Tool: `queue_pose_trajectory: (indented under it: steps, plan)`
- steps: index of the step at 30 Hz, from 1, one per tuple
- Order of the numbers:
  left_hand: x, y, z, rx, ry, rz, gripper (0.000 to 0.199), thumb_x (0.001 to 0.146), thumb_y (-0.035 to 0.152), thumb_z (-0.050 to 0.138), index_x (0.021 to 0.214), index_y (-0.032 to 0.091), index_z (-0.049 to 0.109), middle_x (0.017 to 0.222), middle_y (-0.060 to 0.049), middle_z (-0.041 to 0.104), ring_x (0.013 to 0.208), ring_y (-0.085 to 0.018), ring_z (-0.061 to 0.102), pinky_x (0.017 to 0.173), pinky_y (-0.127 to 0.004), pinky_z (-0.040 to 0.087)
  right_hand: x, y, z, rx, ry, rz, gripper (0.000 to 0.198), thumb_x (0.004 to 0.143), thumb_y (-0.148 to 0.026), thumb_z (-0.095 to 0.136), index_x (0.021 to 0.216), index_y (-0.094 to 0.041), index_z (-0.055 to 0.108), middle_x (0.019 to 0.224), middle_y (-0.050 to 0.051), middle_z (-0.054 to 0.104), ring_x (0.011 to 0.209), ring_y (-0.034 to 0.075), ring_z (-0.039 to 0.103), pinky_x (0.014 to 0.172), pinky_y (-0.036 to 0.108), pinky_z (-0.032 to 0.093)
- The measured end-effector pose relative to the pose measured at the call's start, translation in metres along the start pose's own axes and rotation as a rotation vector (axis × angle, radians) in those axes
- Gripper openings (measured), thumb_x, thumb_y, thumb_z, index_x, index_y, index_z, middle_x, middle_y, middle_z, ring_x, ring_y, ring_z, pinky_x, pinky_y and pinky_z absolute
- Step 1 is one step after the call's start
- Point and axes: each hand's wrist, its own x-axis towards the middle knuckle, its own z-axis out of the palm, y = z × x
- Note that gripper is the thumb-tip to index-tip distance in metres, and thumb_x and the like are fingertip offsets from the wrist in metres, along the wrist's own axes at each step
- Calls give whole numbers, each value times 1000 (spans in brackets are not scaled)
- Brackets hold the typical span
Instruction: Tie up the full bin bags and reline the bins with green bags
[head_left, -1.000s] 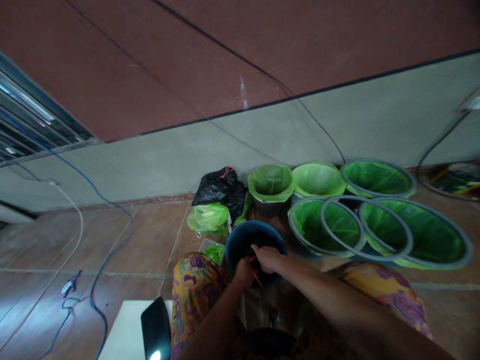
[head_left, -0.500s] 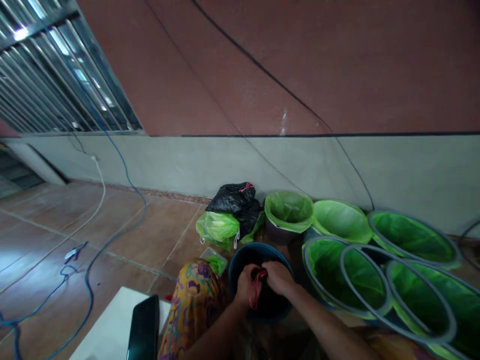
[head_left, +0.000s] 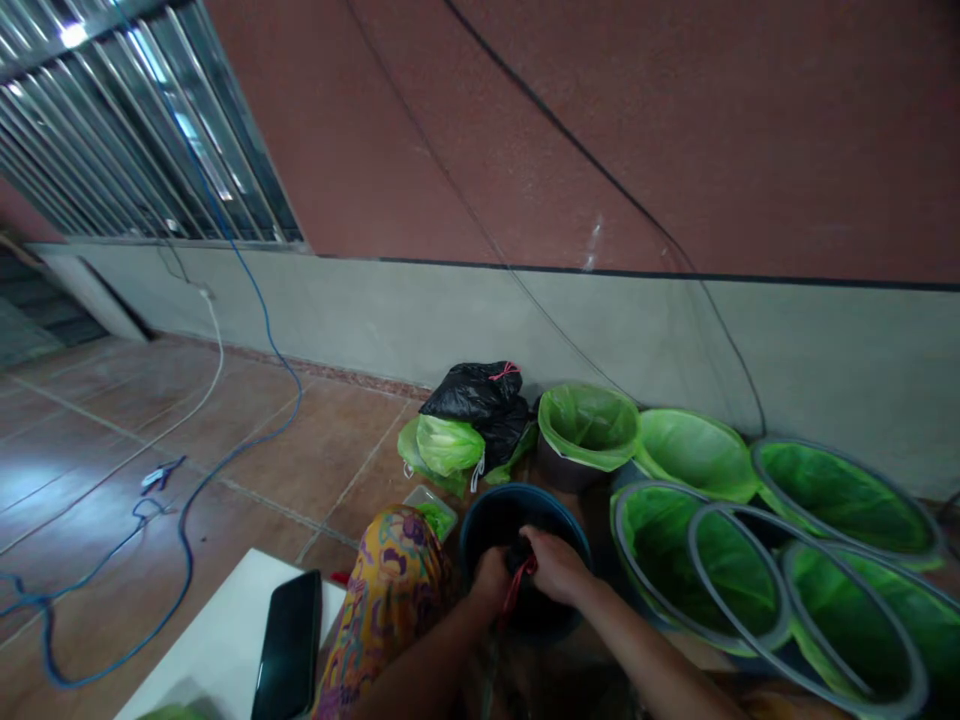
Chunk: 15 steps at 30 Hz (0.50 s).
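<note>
Over a dark blue bucket (head_left: 474, 520), both my hands are closed on a bunched black trash bag (head_left: 517, 552). My left hand (head_left: 492, 577) grips its left side, partly in shadow. My right hand (head_left: 556, 566) holds the other side, fingers curled over the bunched plastic. A red drawstring (head_left: 516, 588) hangs from the bag between the two hands. The bucket's inside is too dark to make out. Left of the bucket lies a clear tray (head_left: 436, 512) with green pieces in it.
Black bags (head_left: 474, 392) and a green bag (head_left: 448, 446) lie by the wall. Bins with green liners, such as a brown bin (head_left: 566, 466), and loose grey rings (head_left: 694, 560) crowd the right. A phone (head_left: 289, 640) rests on a white board (head_left: 217, 625). A blue cable (head_left: 187, 540) crosses the floor.
My hands have moved slightly lower, and my right hand has turned over the bunched bag. The red drawstring has shifted with them. The whole view has tilted a little.
</note>
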Motion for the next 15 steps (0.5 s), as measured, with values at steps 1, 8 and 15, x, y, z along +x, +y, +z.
queue_pose_trajectory:
  steps: [1, 8, 15]
  plan:
    - [0, 3, -1, 61, -7, 4, 21, 68, 27, 66, 73, 8, 72, 67, -5, 67, 72, -22, 63, 72, -33, 49, 0, 1, 1, 6, 8, 6, 66, 71, -11, 60, 136, -11, 48, 121, 16, 64, 112, 25, 61, 94, 30, 41]
    - [-5, 6, 0, 208, 10, 67, 23, 70, 16, 63, 91, 11, 72, 86, -7, 74, 80, -19, 66, 72, -26, 49, -5, -3, 0, -67, -69, 9, 33, 82, -12, 47, 109, -12, 66, 106, 16, 70, 105, 26, 65, 88, 32, 44]
    - [0, 7, -7, 279, 25, 25, 17, 71, 14, 61, 84, 11, 72, 78, -6, 73, 77, -20, 66, 70, -26, 48, -5, 8, -32, 44, 188, 105, 31, 87, -23, 50, 114, -19, 64, 114, 11, 69, 110, 25, 62, 93, 34, 44]
